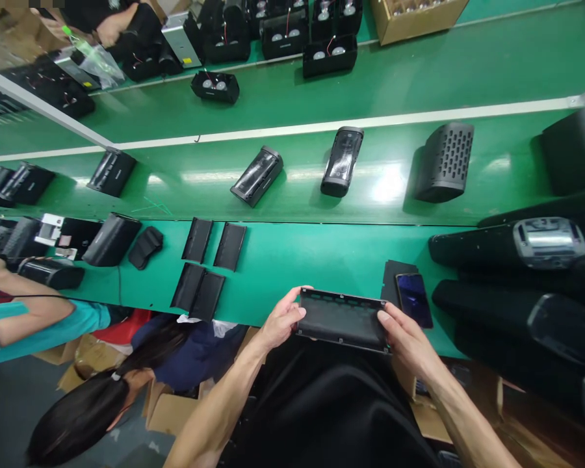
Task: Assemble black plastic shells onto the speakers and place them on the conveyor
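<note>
Between my two hands is a black plastic cover panel (342, 320), its hollow inner side facing up, with slots along the far edge and small screw points on its rim. My left hand (283, 320) grips the left end, thumb on top. Around the right end my right hand (405, 335) is closed the same way. The panel is held just over the near edge of the green bench, above my lap. Beyond it to the left lie several similar black panels (231, 246). Right of my right hand, a phone (414, 299) lies on a flat black sheet (394, 276).
Black speaker-like units (342, 161) stand on the green line (292, 195) ahead. Large black cases (502, 244) crowd the right side. On the left, a co-worker's arm (24, 325) reaches over the bench, and another person's head (82, 416) is low beside cardboard boxes (170, 413).
</note>
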A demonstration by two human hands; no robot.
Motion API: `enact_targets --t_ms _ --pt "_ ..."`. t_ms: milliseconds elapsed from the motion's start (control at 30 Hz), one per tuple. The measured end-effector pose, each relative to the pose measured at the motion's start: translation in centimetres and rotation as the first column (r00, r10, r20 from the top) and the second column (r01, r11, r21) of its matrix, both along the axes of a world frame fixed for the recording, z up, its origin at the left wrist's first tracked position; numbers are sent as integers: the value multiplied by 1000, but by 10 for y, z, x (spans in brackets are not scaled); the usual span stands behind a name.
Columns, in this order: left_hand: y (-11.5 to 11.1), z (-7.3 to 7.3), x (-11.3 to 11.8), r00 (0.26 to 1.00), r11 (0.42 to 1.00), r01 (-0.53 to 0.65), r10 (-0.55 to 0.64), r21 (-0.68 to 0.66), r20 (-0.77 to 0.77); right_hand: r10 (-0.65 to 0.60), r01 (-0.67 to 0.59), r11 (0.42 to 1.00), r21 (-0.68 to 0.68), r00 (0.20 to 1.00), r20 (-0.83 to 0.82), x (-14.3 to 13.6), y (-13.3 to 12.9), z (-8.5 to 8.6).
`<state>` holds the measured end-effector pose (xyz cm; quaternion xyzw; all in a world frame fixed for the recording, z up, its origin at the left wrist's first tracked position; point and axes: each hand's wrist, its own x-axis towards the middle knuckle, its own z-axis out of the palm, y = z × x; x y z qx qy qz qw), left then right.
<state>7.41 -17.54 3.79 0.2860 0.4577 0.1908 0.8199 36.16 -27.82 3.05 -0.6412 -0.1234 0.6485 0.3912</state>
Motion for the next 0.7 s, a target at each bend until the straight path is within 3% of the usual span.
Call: enact_targets --t_ms 267,533,700 --pt "9 -1 9 994 998 10 -3 -59 107 -3 3 1000 -5 997 -71 -3 17 10" --pt "19 -5 20 918 985 -156 170 -68 357 -104 107 994 29 991 -88 -8 35 13" --pt "20 -16 42 928 992 -124 116 0 355 -63 69 994 79 995 -79 -26 54 12"
